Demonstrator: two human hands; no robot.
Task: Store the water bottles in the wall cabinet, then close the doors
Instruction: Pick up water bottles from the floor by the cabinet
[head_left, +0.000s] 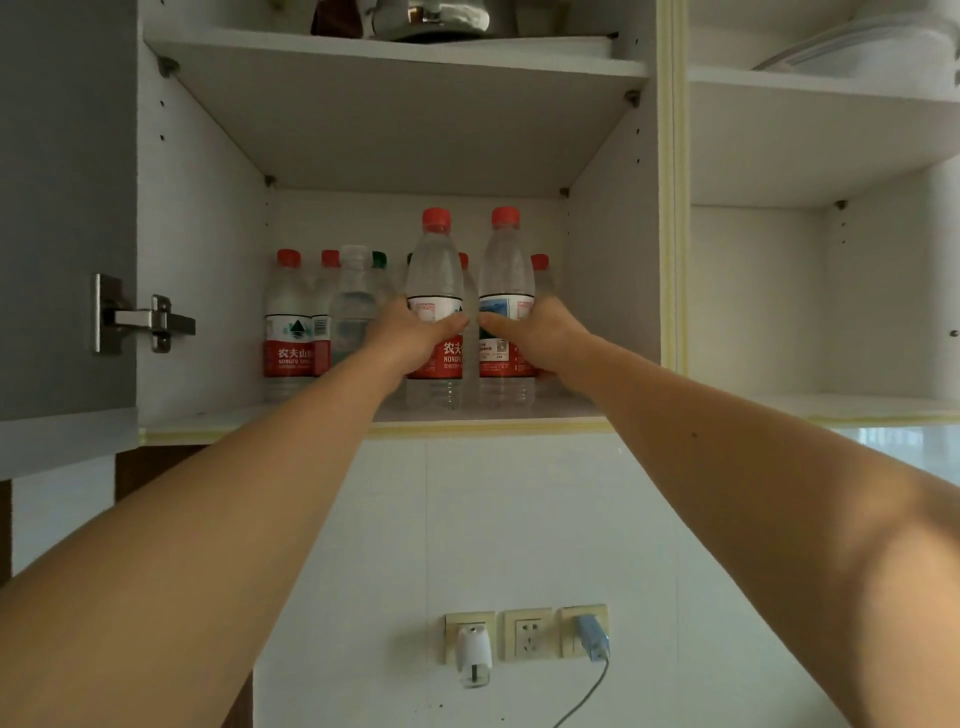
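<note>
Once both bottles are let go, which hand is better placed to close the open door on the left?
Left, probably. The left hand grips the bottle nearer the hinged grey door; the right hand would have to cross over.

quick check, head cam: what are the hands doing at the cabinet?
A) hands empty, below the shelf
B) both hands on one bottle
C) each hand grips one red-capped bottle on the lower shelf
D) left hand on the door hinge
C: the left hand grips the left front bottle, the right hand grips the right front bottle, both standing on the lower shelf.
</note>
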